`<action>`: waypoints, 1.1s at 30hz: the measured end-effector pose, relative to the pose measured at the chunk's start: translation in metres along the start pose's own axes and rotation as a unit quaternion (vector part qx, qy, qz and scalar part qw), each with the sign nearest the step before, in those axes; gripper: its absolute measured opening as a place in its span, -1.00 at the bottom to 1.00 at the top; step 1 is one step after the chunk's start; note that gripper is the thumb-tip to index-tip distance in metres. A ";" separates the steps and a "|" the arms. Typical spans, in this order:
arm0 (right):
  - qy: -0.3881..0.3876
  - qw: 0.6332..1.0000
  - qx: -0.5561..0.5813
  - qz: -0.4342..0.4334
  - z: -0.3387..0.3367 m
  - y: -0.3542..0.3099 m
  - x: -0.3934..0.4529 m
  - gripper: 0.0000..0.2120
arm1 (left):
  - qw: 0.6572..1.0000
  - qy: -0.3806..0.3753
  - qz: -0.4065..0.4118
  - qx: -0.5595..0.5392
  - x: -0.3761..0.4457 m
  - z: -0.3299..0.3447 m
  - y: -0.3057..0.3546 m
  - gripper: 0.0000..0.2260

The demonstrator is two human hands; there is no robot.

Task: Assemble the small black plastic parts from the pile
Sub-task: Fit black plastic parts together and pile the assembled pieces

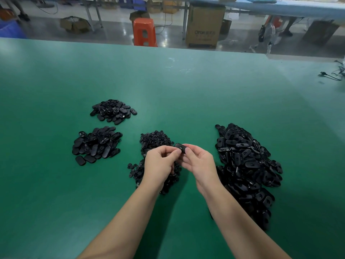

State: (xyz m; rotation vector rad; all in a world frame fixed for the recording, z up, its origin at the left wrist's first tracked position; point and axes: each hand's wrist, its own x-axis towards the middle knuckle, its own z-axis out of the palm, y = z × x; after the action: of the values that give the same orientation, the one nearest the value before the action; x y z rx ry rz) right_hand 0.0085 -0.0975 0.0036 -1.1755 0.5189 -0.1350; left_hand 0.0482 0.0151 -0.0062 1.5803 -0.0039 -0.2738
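Note:
Both hands meet over the middle of the green table (pixel 186 94). A small black oval plastic part (pixel 180 147) is pinched between my left hand (pixel 158 161) and my right hand (pixel 198 161), thumbs on top. Under the hands lies a pile of small round black pieces (pixel 155 140). A large heap of black oval shells (pixel 244 165) stretches along the right. Two smaller piles of oval parts sit at the left, one nearer (pixel 97 144) and one farther (pixel 113 111). Whether a round piece is in my left fingers is hidden.
Beyond the table's far edge stand an orange plastic stool (pixel 144 31), a cardboard box (pixel 204 25) and table legs on a grey floor. A black cable (pixel 330 75) lies at the table's far right edge.

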 end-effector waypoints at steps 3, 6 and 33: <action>-0.015 1.000 -0.017 -0.013 0.000 0.001 -0.001 -0.78 | 1.000 0.017 0.008 0.016 0.003 0.000 0.001 -0.94; -0.016 0.998 -0.058 -0.025 -0.001 0.002 0.001 -0.78 | 0.998 0.021 0.024 0.063 0.005 -0.002 0.001 -0.93; -0.108 0.988 -0.113 -0.018 -0.014 0.002 -0.001 -0.80 | 0.988 -0.030 0.024 0.147 0.013 -0.024 0.006 -0.91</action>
State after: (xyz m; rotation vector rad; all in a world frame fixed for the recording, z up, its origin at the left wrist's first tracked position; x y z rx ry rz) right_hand 0.0014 -0.1081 -0.0014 -1.4020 0.3273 0.0226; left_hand 0.0661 0.0362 -0.0023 1.8612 -0.1332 -0.2933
